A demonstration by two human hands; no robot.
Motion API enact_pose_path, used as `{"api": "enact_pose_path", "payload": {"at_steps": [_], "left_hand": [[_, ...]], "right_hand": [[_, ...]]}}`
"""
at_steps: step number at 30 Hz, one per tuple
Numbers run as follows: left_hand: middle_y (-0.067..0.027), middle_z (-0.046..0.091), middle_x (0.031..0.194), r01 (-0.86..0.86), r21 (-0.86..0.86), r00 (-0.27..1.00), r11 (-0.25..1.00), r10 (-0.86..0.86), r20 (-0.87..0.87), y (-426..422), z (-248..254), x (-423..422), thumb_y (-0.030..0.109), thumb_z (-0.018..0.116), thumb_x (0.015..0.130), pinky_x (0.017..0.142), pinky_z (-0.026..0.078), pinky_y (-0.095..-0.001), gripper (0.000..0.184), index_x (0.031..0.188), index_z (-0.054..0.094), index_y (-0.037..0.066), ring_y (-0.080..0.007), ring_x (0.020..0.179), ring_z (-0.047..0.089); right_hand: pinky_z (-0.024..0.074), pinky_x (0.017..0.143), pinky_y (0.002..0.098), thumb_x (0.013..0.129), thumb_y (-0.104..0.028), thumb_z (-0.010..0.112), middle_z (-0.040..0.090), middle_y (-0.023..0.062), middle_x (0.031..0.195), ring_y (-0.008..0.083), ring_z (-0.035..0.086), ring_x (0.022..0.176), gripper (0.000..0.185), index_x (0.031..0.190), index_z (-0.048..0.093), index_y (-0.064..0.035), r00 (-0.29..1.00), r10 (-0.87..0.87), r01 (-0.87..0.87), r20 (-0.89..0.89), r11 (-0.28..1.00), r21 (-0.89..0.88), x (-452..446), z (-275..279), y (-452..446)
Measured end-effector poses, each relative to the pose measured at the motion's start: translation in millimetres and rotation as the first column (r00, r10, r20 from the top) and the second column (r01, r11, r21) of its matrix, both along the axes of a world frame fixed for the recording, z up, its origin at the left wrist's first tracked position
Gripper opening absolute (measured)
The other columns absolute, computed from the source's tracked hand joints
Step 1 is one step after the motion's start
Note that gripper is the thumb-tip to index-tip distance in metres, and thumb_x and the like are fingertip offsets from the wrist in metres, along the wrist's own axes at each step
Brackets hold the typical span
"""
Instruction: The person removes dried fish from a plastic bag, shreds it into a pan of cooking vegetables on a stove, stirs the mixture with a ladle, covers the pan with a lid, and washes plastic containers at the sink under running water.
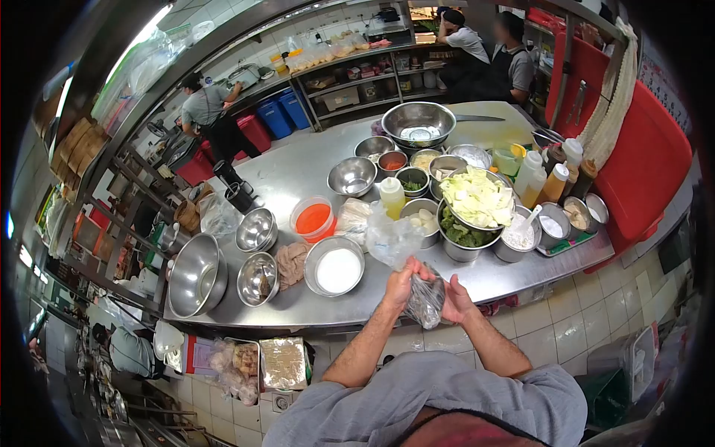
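On the left of the shiny table (283, 179) sits a big metal bowl (197, 276). Next come a small bowl (258, 279), a brown cloth (293, 263) and a bowl of white stuff (338, 270). The left hand (401, 287) squeezes the plastic bag (426, 309) (it looks dark and crinkly) by the table's front edge. The right hand (456, 299) touches the bag's other side; I can't tell how tightly. Farther right are chopped pale leaves (479, 197) and white powder (519, 237).
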State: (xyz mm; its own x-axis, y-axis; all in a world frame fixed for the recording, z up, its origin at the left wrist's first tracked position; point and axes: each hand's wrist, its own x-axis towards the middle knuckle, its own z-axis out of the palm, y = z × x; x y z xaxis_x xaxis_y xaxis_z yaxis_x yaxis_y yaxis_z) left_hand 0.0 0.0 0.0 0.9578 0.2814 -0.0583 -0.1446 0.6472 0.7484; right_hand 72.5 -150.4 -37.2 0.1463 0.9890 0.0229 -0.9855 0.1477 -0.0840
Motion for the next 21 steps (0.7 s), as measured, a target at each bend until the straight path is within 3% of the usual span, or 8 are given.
{"api": "enact_pose_path", "payload": {"at_steps": [3, 7, 9, 10, 13, 14, 17, 21], "left_hand": [[-0.0045, 0.053, 0.077, 0.056, 0.141, 0.998, 0.988, -0.06, 0.022, -6, 11, 6, 0.033, 0.052, 0.09, 0.082, 0.044, -0.0319, 0.03, 0.088, 0.051, 0.004, -0.0159, 0.075, 0.054], [-0.0031, 0.053, 0.074, -0.006, 0.465, 0.98, 0.885, 0.098, -0.174, 1, 17, 9, 0.028, 0.051, 0.089, 0.065, 0.042, -0.0272, 0.024, 0.084, 0.054, 0.005, -0.0131, 0.065, 0.052], [-0.0032, 0.051, 0.066, 0.193, 0.742, 0.909, 0.642, 0.168, -0.381, 8, 19, 15, 0.027, 0.053, 0.087, 0.057, 0.04, -0.0267, 0.026, 0.078, 0.056, 0.003, -0.0108, 0.061, 0.049], [-0.01, 0.056, 0.076, 0.248, 0.828, 0.903, 0.504, 0.189, -0.385, 4, 30, 18, 0.021, 0.051, 0.085, 0.064, 0.044, -0.0319, 0.022, 0.093, 0.059, 0.002, -0.0185, 0.069, 0.055], [-0.0147, 0.06, 0.081, -0.045, 0.998, 0.977, 0.044, 0.21, 0.035, 5, -11, 34, 0.019, 0.052, 0.083, 0.072, 0.043, -0.0385, 0.023, 0.097, 0.06, 0.002, -0.0288, 0.079, 0.058], [-0.0171, 0.061, 0.095, 0.18, 0.98, 0.975, -0.086, 0.15, -0.166, 4, -10, 30, 0.018, 0.051, 0.082, 0.082, 0.038, -0.0449, 0.025, 0.101, 0.06, 0.004, -0.034, 0.095, 0.055], [-0.0153, 0.059, 0.107, -0.183, 0.983, 0.982, -0.016, -0.054, 0.182, 0, -48, 27, 0.019, 0.048, 0.083, 0.091, 0.029, -0.0483, 0.027, 0.105, 0.059, 0.006, -0.0324, 0.106, 0.05], [-0.0186, 0.054, 0.115, -0.166, 0.966, 0.986, 0.196, 0.014, 0.167, -17, -72, 23, 0.018, 0.054, 0.083, 0.095, 0.034, -0.0405, 0.032, 0.11, 0.055, 0.001, -0.032, 0.107, 0.05]], "right_hand": [[0.0387, 0.097, 0.0404, 0.068, -0.025, 0.076, 0.041, 0.0097, 0.13, 0.0254, 0.044, 0.118, 0.087, 0.136, 0.023, -0.0089, 0.955, -0.152, 0.182, 0.257, 0.978, -0.101, 5, 11, 1], [0.0415, 0.092, 0.0401, 0.062, 0.001, 0.073, 0.046, 0.0073, 0.112, 0.0227, 0.05, 0.102, 0.057, 0.111, 0.045, -0.009, 0.485, -0.384, 0.642, 0.786, 0.766, -0.022, -5, 28, -10], [0.0431, 0.088, 0.0383, 0.063, -0.004, 0.075, 0.047, 0.0096, 0.105, 0.0255, 0.049, 0.099, 0.048, 0.103, 0.05, -0.0104, -0.34, 0.039, 0.667, 0.94, 0.714, 0.212, -16, 30, -19], [0.0435, 0.084, 0.0369, 0.064, -0.009, 0.075, 0.046, 0.0114, 0.101, 0.0287, 0.047, 0.098, 0.04, 0.098, 0.054, -0.0116, -0.819, -0.029, 0.428, 0.573, 0.635, 0.643, -12, 29, -19], [0.0428, 0.083, 0.0365, 0.064, -0.008, 0.073, 0.045, 0.0112, 0.104, 0.0307, 0.045, 0.099, 0.035, 0.095, 0.057, -0.0136, -0.796, -0.092, 0.277, 0.599, 0.824, 0.495, -17, 22, -26], [0.0428, 0.083, 0.0365, 0.064, -0.008, 0.073, 0.045, 0.0112, 0.104, 0.0307, 0.045, 0.099, 0.035, 0.095, 0.057, -0.0136, -0.799, -0.091, 0.278, 0.595, 0.822, 0.498, -16, 18, -26], [0.0437, 0.072, 0.0281, 0.087, -0.026, 0.056, 0.056, 0.0057, 0.085, 0.0163, 0.052, 0.078, 0.021, 0.09, 0.062, -0.0059, 0.261, 0.121, 0.397, 0.958, 0.891, -0.221, -2, -8, -21], [0.0449, 0.061, 0.0253, 0.093, -0.037, 0.042, 0.062, 0.0111, 0.093, 0.0114, 0.054, 0.073, 0.039, 0.101, 0.058, -0.0016, 0.736, 0.194, 0.012, 0.649, 0.954, -0.299, 10, -16, -27]]}}
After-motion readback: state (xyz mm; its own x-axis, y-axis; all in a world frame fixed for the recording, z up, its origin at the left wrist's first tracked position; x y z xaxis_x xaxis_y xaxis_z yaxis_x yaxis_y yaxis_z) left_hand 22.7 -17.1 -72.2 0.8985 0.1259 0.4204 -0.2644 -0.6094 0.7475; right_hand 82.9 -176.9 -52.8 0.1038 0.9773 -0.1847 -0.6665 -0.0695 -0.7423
